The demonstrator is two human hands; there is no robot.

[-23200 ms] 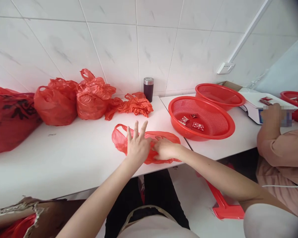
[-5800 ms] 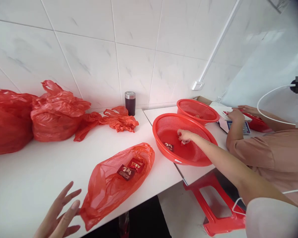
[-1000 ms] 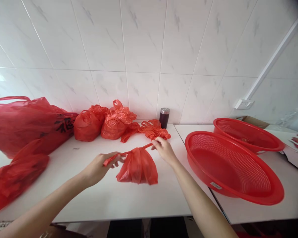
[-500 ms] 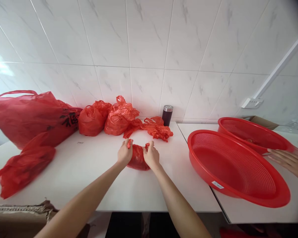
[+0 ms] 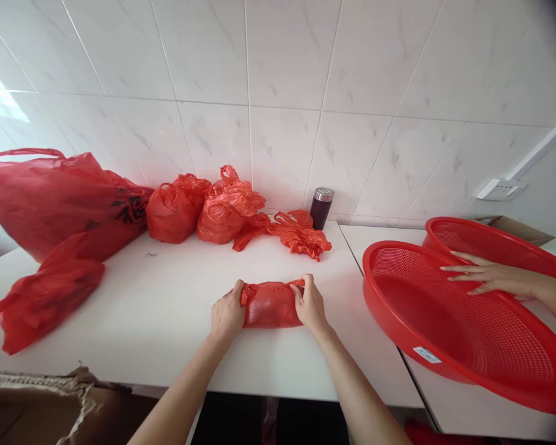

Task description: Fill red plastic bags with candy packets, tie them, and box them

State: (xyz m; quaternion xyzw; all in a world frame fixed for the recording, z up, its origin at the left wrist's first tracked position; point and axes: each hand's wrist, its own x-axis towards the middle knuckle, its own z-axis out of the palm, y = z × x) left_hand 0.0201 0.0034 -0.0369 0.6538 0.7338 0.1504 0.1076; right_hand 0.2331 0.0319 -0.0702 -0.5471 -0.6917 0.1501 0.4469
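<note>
A filled red plastic bag point(image 5: 272, 305) lies on the white table point(image 5: 180, 309), close to its front edge. My left hand point(image 5: 228, 312) is closed on the bag's left end, with the thumb on top. At the right end, my right hand point(image 5: 311, 301) pinches the gathered plastic. Between the hands the bag is stretched smooth, and what is inside cannot be made out. Behind it lies a crumpled red plastic bag point(image 5: 301, 238).
Several filled red bags, one large point(image 5: 65, 198), stand along the wall, near a dark thermos point(image 5: 322, 209). Two red plastic baskets point(image 5: 417, 309) take up the right side, where another person's hand point(image 5: 495, 275) reaches over. A torn cardboard box point(image 5: 37, 402) is at the lower left.
My hands have moved apart, pulling the bag wider and flatter between them. The other person's hand has moved left over the baskets. The view has shifted slightly.
</note>
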